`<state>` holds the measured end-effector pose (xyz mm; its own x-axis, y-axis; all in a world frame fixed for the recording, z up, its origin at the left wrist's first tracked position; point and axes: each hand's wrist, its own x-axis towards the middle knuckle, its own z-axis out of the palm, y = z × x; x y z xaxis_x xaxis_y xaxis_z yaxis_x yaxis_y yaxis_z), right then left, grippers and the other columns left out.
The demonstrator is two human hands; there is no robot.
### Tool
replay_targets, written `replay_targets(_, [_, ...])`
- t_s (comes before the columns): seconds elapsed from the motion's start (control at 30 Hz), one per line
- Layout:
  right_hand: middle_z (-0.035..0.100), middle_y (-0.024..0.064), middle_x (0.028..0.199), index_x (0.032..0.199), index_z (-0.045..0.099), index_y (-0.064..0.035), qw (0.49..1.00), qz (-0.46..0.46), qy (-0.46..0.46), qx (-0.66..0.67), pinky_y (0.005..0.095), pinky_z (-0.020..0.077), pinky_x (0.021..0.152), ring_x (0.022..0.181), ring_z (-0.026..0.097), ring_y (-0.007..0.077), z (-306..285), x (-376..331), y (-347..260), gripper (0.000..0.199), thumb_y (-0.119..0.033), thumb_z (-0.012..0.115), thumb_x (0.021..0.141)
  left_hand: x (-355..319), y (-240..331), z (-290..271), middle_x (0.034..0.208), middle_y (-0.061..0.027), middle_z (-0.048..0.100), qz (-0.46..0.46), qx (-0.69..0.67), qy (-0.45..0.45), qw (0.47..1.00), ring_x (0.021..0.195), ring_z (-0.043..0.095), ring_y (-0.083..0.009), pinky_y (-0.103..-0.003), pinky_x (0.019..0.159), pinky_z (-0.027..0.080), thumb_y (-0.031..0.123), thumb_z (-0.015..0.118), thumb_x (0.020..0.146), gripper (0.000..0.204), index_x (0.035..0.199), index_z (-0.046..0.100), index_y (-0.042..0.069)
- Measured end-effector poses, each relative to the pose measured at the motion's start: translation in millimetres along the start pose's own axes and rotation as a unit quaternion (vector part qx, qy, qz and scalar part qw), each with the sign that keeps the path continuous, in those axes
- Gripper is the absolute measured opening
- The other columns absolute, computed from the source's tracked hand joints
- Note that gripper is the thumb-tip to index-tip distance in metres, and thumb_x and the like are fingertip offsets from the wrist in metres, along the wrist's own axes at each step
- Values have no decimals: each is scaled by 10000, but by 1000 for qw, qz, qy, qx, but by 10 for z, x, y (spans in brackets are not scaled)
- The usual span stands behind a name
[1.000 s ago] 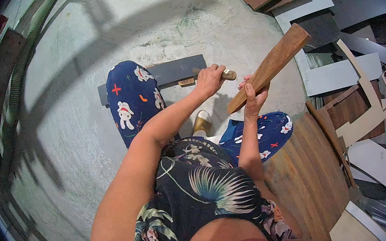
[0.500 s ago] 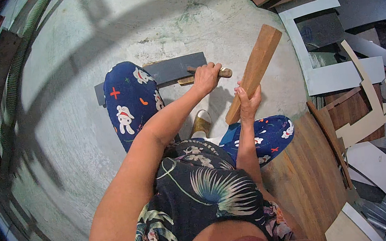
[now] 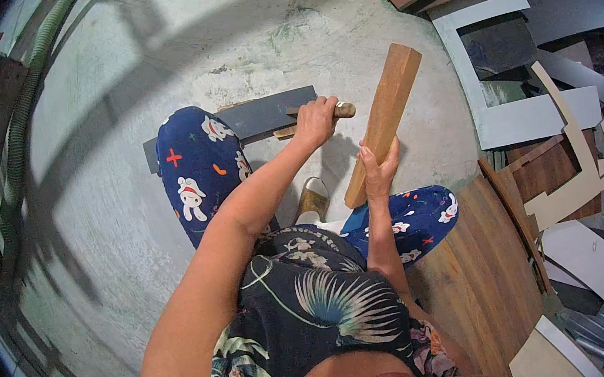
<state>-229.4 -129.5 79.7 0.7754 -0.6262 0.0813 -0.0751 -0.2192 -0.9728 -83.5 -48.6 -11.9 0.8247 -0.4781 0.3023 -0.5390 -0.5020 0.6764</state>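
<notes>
Block (image 3: 386, 104): looked stiff, heavyish; best held mid-length. Right hand (image 3: 380, 170) closed round its near part; left hand (image 3: 315, 123) clasped tool (image 3: 344, 110).

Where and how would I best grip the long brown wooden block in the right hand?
Probably by the free far half of the long brown wooden block, from its right side: the right hand holds the near part and the left hand is to its left. Its long flat faces should suit a grip across its width.
</notes>
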Motion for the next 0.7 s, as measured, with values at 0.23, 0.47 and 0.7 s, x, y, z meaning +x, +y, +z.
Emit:
replay_targets(0.23, [532, 143, 1078, 1267, 394, 35, 1000, 4, -18, -22, 337, 463, 813, 946, 557, 217, 14, -48, -90, 622, -160, 689, 755, 0, -21, -78, 859, -121, 617, -7, 30, -60, 998, 795, 623, -339, -468, 665, 479, 169, 646, 737, 256, 981, 596, 111])
replay_targets(0.47, [507, 170, 1176, 1326, 355, 34, 999, 4, -2, -50, 367, 413, 926, 1062, 521, 266, -46, -109, 74, 710, -174, 694, 738, -22, 11, -175, 896, -92, 615, 6, 37, -92, 995, 854, 606, -307, -441, 749, 443, 219, 720, 663, 341, 957, 577, 126])
replay_targets(0.7, [528, 147, 1072, 1426, 220, -14, 991, -104, 32, -84, 290, 516, 693, 859, 597, 187, -43, -183, 62, 738, -97, 614, 808, 8, -8, -177, 893, -95, 632, -5, 35, -95, 995, 855, 611, -308, -456, 732, 454, 226, 711, 661, 323, 946, 597, 126])
